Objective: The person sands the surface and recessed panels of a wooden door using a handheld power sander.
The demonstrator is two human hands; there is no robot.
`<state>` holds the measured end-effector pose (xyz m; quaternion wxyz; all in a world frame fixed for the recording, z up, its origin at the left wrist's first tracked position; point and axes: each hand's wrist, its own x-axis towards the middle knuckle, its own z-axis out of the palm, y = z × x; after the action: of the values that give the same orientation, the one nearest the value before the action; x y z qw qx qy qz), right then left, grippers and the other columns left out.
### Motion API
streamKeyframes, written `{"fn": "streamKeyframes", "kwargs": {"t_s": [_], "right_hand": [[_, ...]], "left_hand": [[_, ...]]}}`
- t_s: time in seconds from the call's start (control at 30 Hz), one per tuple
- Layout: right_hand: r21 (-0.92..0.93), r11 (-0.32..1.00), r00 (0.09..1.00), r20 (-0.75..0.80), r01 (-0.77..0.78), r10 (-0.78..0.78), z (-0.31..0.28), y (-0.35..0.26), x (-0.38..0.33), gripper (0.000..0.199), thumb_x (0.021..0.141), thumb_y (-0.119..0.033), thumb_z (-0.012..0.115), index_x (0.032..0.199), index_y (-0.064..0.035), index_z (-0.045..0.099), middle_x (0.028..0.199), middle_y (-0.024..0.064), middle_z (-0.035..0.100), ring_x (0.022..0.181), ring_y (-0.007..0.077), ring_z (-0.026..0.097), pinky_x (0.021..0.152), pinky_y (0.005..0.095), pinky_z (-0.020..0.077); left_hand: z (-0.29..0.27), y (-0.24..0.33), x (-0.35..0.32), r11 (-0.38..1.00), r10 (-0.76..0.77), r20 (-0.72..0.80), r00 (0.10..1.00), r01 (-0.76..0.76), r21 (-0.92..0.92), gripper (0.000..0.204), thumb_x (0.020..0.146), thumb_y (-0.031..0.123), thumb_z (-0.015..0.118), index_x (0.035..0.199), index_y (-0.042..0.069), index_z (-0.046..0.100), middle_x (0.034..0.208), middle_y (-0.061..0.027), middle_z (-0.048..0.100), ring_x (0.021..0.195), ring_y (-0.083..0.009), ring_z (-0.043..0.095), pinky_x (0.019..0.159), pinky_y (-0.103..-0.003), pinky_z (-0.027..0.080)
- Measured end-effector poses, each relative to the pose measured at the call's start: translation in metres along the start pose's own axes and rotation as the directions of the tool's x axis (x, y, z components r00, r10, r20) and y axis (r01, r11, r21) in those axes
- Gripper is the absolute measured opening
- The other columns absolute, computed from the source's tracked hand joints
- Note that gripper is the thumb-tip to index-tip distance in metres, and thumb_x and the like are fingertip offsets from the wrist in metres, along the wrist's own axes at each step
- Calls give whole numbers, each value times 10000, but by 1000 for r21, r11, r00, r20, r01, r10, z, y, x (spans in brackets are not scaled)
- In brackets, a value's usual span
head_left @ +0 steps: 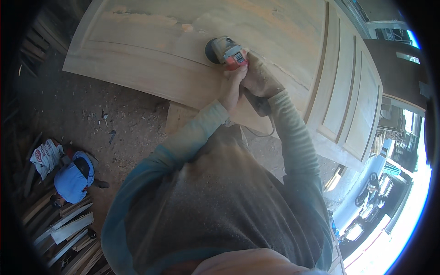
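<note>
Dust-coated grey cloth on the person's chest and both long sleeves fills the lower middle of the view. Both arms reach forward to a sander (225,52), a small power tool with a grey body, a red rear part and a dark round pad pressed flat on a wooden door (151,55). The left hand (232,85) is wrapped around the red end from below, fingers curled tight. The right hand (259,79), powdered with sawdust, is closed around the dark handle behind it. A black cord (261,134) loops down from the tool. The door is pale, unfinished wood with raised panels, lying flat, its surface streaked with lighter sanding dust. On the dirt floor (128,123) to the left sit a blue bag (73,179) and a stack of planks (68,229).
</note>
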<state>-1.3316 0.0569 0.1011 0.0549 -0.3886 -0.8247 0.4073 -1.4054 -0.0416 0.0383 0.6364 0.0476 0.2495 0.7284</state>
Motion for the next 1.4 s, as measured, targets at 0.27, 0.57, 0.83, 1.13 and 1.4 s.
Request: {"fn": "streamKeyframes", "kwargs": {"t_s": [0.27, 0.57, 0.83, 1.13, 1.4], "right_hand": [[233, 941, 949, -136, -247, 283, -68, 54, -40, 421, 905, -220, 766, 1184, 44, 594, 1038, 178, 719, 939, 238, 708, 798, 398, 571], [290, 941, 964, -140, -177, 225, -49, 53, -57, 421, 919, -236, 739, 1150, 45, 528, 1005, 199, 710, 923, 265, 719, 780, 405, 566], [-1, 989, 989, 10, -149, 149, -23, 43, -80, 481, 913, -230, 744, 1210, 50, 488, 1035, 212, 705, 968, 301, 725, 816, 445, 566], [135, 931, 898, -248, -339, 363, -101, 104, -74, 448, 918, -225, 734, 1256, 30, 586, 1130, 176, 717, 1007, 240, 722, 793, 392, 590], [167, 919, 896, -217, -356, 387, -115, 125, -94, 459, 922, -216, 730, 1291, 17, 589, 1183, 193, 706, 1143, 277, 688, 962, 420, 543]], "left_hand": [[59, -68, 40, 938, -275, 19, 961, 264, 223, 663, 954, 498, 739, 1413, 62, 543, 1315, -105, 616, 1217, -205, 611, 1048, -388, 493], [45, -61, 31, 930, -257, 49, 965, 234, 283, 590, 1024, 416, 666, 1484, 84, 507, 1357, -81, 603, 1294, -191, 574, 1088, -386, 469], [14, -69, -25, 961, -212, 57, 976, 197, 194, 441, 1084, 309, 575, 1421, 24, 577, 1350, -61, 630, 1272, -162, 593, 1056, -347, 487], [68, -159, 76, 938, -308, 116, 944, 282, 200, 502, 995, 397, 685, 1299, 2, 627, 1188, -109, 673, 1101, -167, 636, 953, -376, 508], [87, -159, 56, 934, -279, 77, 957, 252, 251, 595, 1015, 416, 682, 1464, 65, 511, 1354, -82, 595, 1232, -187, 588, 1039, -359, 474]]}}
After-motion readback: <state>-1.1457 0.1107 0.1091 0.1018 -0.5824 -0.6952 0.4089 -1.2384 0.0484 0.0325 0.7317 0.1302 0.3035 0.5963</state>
